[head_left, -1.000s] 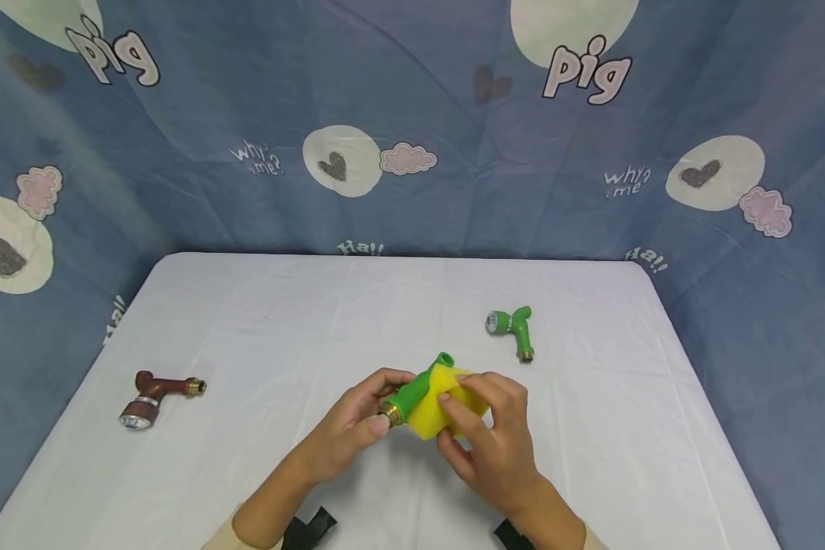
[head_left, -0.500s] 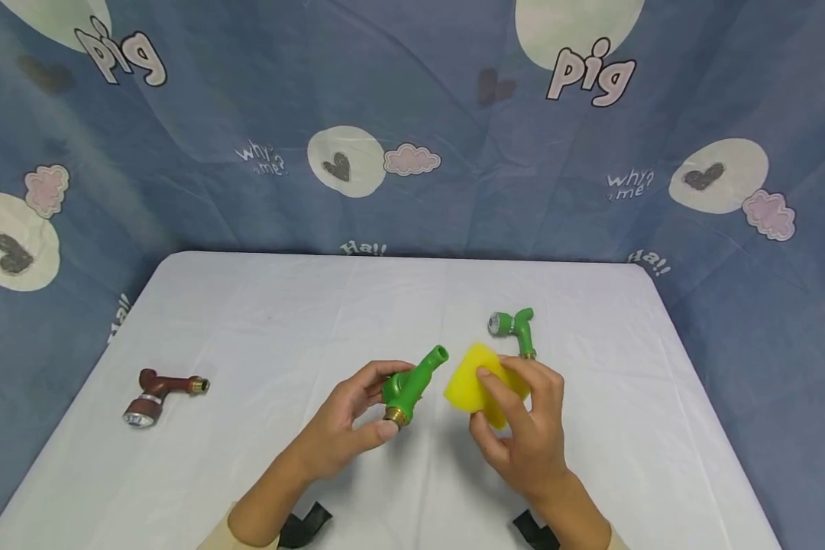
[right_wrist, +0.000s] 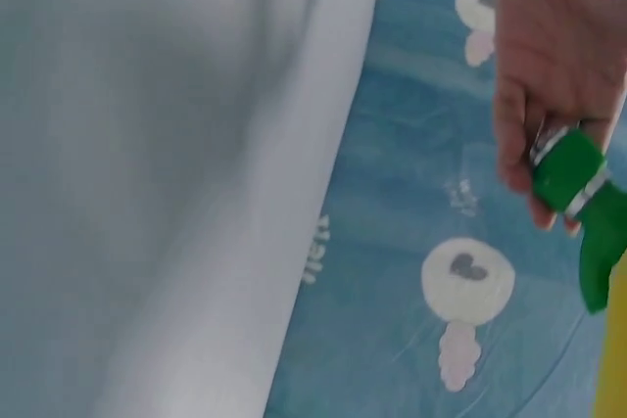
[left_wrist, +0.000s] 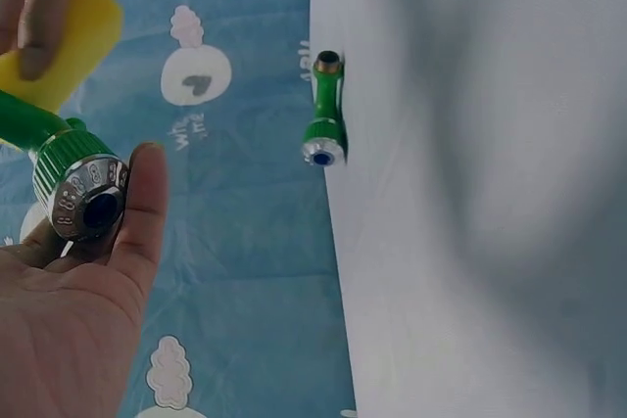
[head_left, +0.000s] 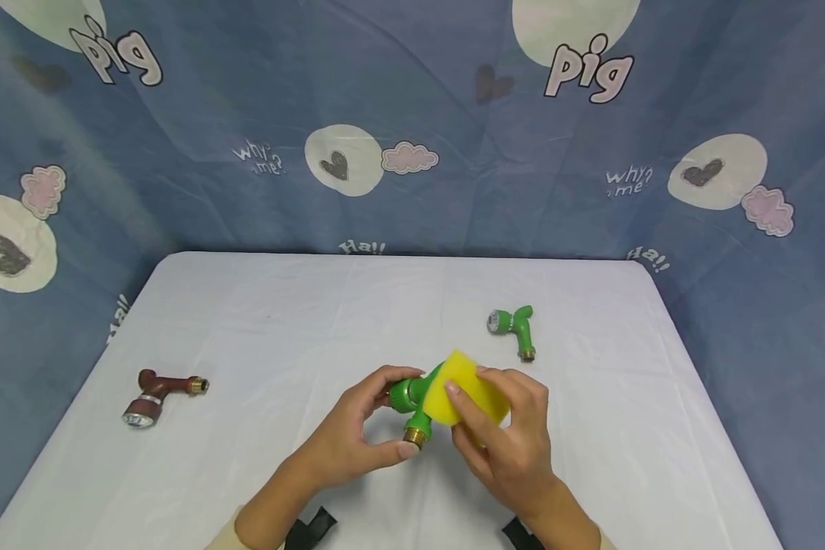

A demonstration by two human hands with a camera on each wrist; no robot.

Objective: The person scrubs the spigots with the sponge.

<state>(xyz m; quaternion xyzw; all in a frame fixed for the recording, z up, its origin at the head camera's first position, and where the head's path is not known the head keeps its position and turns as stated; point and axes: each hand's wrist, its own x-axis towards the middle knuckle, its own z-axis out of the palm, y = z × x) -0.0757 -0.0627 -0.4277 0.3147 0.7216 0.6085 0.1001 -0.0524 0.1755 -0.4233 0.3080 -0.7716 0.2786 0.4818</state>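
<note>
Over the near middle of the table, my left hand (head_left: 351,439) grips a green hose spray nozzle (head_left: 406,396) by its ribbed head and brass threaded end. Its silver dial face (left_wrist: 88,198) shows in the left wrist view. A yellow sponge (head_left: 469,374) is pinched in the fingers of my right hand (head_left: 512,439) and lies against the nozzle's body, covering part of it. In the right wrist view the sponge (right_wrist: 615,359) is only a strip at the edge, beside the green nozzle (right_wrist: 578,178).
A second, green spray nozzle (head_left: 521,332) lies on the white-covered table (head_left: 282,305) at the back right. To the left lies a brown spray nozzle (head_left: 154,397). A blue patterned cloth (head_left: 454,214) hangs behind the table.
The sponge came off the nozzle to the right, then returned against it. My left hand has turned the nozzle, so its ribbed head now points left and its brass end toward me.
</note>
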